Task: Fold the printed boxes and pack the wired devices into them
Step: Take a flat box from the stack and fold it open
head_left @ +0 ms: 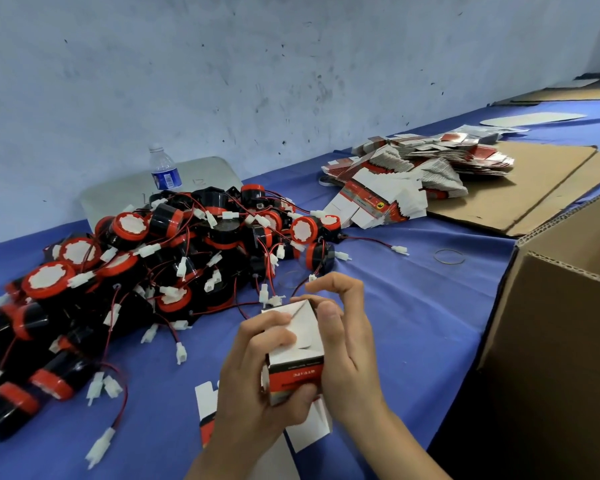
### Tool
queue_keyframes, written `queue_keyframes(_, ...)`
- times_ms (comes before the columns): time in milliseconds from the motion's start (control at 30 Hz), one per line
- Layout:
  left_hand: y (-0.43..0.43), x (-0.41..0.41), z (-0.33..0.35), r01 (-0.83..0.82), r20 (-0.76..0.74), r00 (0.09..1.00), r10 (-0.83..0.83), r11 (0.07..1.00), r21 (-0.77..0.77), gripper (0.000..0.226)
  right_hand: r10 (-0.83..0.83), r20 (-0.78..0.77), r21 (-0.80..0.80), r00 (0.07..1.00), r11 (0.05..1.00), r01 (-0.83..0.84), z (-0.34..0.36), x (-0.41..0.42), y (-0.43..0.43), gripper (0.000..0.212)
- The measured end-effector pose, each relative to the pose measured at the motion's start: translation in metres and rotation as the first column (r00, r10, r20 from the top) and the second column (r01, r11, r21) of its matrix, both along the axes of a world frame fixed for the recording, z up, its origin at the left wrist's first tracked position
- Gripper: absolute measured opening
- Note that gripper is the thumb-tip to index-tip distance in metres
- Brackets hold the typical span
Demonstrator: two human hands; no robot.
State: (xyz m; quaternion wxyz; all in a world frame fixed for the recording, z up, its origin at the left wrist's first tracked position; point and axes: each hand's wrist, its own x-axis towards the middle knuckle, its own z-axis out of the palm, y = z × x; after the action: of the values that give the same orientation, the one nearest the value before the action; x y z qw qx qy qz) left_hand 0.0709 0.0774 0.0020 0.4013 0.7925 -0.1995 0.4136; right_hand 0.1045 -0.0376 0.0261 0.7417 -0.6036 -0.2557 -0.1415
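Left hand (257, 372) grips the printed box (297, 355) from the side, right hand (343, 344) pinches its white top flaps, wired devices (146, 268) heaped just beyond on the blue surface (413, 323).

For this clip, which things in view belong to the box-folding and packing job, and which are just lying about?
Part of the job:
- small red-and-white printed box, in the grip of left hand and right hand
- pile of black-and-red round wired devices
- heap of flat unfolded printed boxes
- large brown corrugated carton

Lying about:
- clear plastic water bottle
- thin rubber band
- flat brown cardboard sheet
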Motion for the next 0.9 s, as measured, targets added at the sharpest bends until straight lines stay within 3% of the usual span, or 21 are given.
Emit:
queue_keyframes(400, 0.002, 0.001, 0.000, -0.003, 0.015, 1.000, 0.002, 0.997, 0.078, 0.047, -0.032, 0.097, 0.040, 0.995, 0.999, 0.028, 0.002, 0.002, -0.002, 0.021)
queue_keyframes(600, 0.003, -0.004, -0.004, 0.132, -0.181, 0.968, -0.173, 0.967, -0.219, 0.061, -0.033, 0.044, 0.052, 0.999, 0.998, 0.030, 0.001, 0.008, -0.006, 0.028)
queue_keyframes(700, 0.005, -0.004, -0.003, 0.130, -0.305, 0.923, -0.236, 0.935, -0.329, 0.045, 0.007, -0.071, 0.017, 0.997, 1.000, -0.006, 0.005, 0.013, -0.009, 0.027)
queue_keyframes(900, 0.010, 0.000, 0.006, -0.056, -0.245, 0.969, 0.046, 0.998, -0.032, 0.045, 0.136, -0.441, 0.055, 0.887, 0.991, -0.125, 0.019, 0.027, -0.021, 0.035)
